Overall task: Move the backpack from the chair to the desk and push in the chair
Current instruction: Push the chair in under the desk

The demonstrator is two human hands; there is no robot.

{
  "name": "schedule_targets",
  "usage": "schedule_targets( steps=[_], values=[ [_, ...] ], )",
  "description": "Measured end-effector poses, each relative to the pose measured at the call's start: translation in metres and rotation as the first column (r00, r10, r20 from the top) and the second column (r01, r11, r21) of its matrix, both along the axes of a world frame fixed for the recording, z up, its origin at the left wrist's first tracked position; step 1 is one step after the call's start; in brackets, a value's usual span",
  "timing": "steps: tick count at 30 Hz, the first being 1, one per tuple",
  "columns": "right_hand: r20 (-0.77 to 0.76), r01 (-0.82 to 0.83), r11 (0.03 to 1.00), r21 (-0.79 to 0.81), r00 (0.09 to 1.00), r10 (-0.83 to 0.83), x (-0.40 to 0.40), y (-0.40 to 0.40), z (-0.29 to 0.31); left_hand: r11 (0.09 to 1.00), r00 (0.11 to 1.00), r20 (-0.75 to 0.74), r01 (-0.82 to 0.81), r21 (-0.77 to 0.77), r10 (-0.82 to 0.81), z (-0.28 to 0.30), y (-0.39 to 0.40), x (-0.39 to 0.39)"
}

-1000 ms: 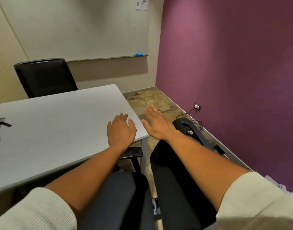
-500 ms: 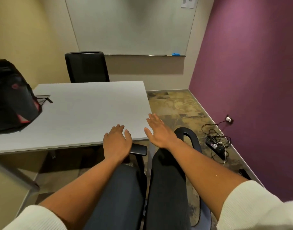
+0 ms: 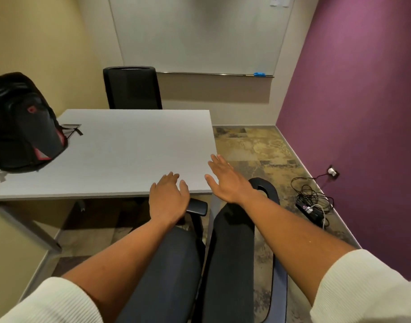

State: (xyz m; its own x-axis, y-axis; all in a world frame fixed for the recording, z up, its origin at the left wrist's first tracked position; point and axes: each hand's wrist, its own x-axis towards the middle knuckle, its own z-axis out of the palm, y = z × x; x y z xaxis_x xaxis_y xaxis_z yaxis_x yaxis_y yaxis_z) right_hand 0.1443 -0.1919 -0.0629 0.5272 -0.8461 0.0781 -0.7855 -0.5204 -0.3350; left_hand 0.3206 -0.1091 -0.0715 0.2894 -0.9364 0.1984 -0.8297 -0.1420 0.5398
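Since only the head view is given, all entries come from it. Backpack (image 3: 25,122): black with red marks, resting on the table (image 3: 130,155) at its far-left part, well apart from both hands; that half of the task reads as done. Chair (image 3: 176,264): dark seat and backrest at the table's near-right corner, one armrest (image 3: 196,206) just under the table's near edge, seemingly only partly tucked in. Left hand (image 3: 168,198): grip spread, palm down, above the armrest, holding nothing. Right hand (image 3: 225,180): grip spread, empty, over the table's corner, probably placed for pushing. Second chair (image 3: 132,87): behind the table's far edge.
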Motion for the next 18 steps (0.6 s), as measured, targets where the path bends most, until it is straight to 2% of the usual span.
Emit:
schedule_targets(
  steps=[3, 5, 8, 14, 18],
  values=[
    [-0.001, -0.015, 1.0, -0.005, 1.0, 0.015, 0.004, -0.007, -0.003, 0.999, 0.999, 0.032, 0.017, 0.044, -0.019, -0.003, 0.001, 0.001],
    [-0.048, -0.256, 0.966, 0.034, 0.965, 0.257, -0.006, -0.048, -0.017, 0.972, 0.973, 0.012, -0.233, 0.027, 0.232, -0.014, -0.01, -0.036],
    [-0.024, -0.285, 0.958, 0.029, 0.958, 0.286, 0.011, -0.046, -0.02, 0.968, 0.968, 0.026, -0.251, 0.028, 0.25, -0.016, -0.004, -0.031],
    [-0.002, -0.426, 0.903, 0.063, 0.904, 0.427, 0.012, -0.049, -0.021, 0.913, 0.914, 0.035, -0.405, 0.043, 0.404, -0.01, 0.012, -0.049],
    [0.026, -0.481, 0.875, 0.062, 0.877, 0.48, 0.016, -0.046, -0.022, 0.872, 0.871, 0.019, -0.49, -0.027, 0.49, -0.006, 0.022, -0.056]
  ],
)
